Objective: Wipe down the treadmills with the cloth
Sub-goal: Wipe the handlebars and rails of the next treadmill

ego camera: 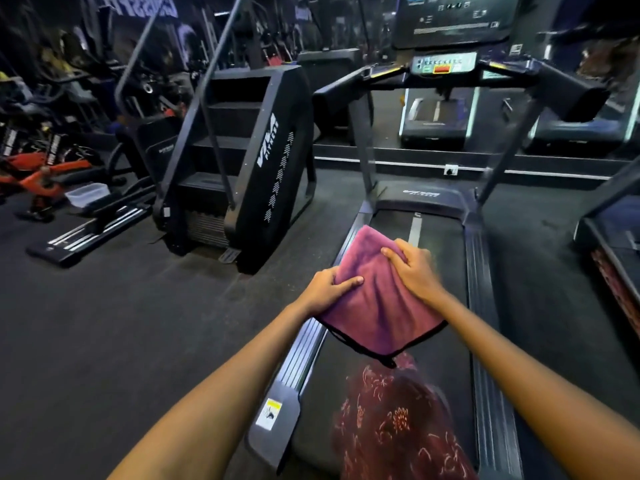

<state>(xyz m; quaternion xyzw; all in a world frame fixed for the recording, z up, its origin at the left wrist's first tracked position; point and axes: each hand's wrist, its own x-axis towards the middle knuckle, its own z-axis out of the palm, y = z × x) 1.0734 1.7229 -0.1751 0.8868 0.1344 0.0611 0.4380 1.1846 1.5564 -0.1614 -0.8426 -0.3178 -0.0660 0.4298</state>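
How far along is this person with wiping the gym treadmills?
Nothing visibly wiped yet. In hand: both hands, left hand and right hand, hold the purple cloth in the air above the treadmill, its belt untouched by the cloth. Left to do: this treadmill's belt, side rails and console, and then the neighbouring one on the right.

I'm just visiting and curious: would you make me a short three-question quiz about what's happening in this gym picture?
1. True or false: the purple cloth is lying flat on the treadmill belt.
2. Which hands grip the cloth? A) left hand only B) right hand only C) both
3. Fill in: the machine left of the treadmill, with steps, is a ____.

Key: 1. False, it is held up above the belt. 2. C. 3. stair climber.
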